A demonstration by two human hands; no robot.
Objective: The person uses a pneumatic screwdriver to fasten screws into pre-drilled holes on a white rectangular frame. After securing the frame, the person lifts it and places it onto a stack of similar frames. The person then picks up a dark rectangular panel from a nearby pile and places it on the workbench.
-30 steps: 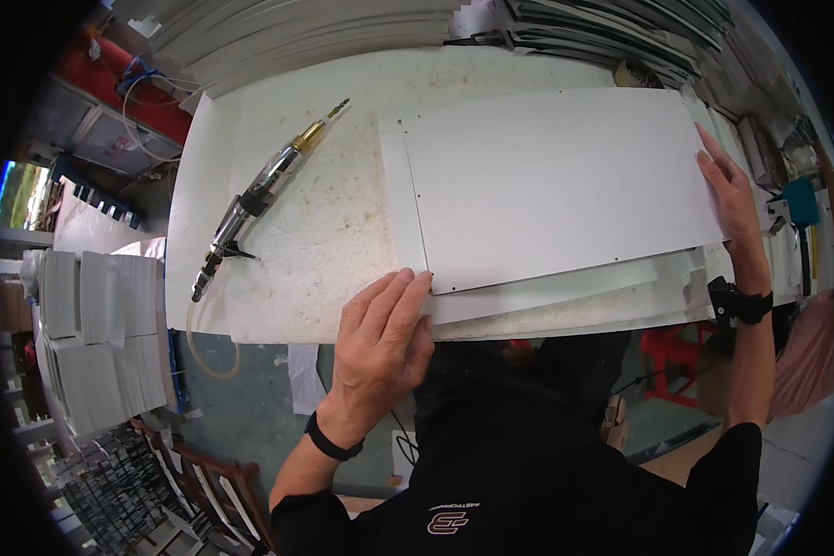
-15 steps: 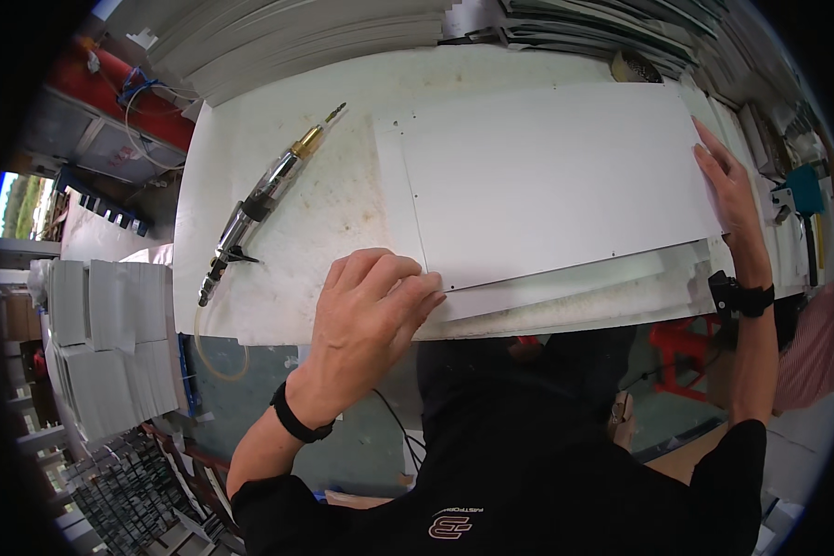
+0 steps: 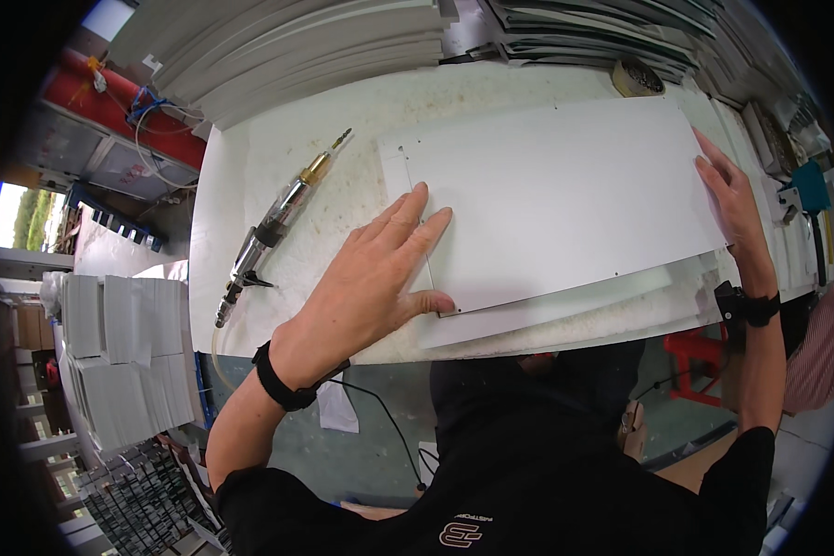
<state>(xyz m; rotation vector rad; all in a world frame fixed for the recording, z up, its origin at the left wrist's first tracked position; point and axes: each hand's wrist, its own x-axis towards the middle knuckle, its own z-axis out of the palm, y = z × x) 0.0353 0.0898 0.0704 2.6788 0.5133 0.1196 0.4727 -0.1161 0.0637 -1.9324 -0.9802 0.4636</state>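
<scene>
A large white sheet (image 3: 565,185), with small holes along its edges, lies on the pale worktable, over another white sheet (image 3: 500,320) that juts out on the near side. My left hand (image 3: 371,255) rests open on the left edge, its fingers spread and its thumb at the near left corner. Along the right edge lies my right hand (image 3: 734,195), fingers stretched out and thumb apart, touching the sheet's side. To the left of the sheets, an air drill (image 3: 273,224) with a gold-coloured chuck lies on its side, bit pointing away from me.
Tall stacks of grey sheets (image 3: 315,56) and dark-edged sheets (image 3: 584,37) line the table's far side. A tape roll (image 3: 638,78) sits beyond the white sheet. At the right is a teal-handled tool (image 3: 811,190). White stacks (image 3: 125,361) stand at the left.
My left hand has gone from bent fingers at the near left corner to spread fingers along the left edge. My right hand stays at the right edge. The whole view has shifted slightly.
</scene>
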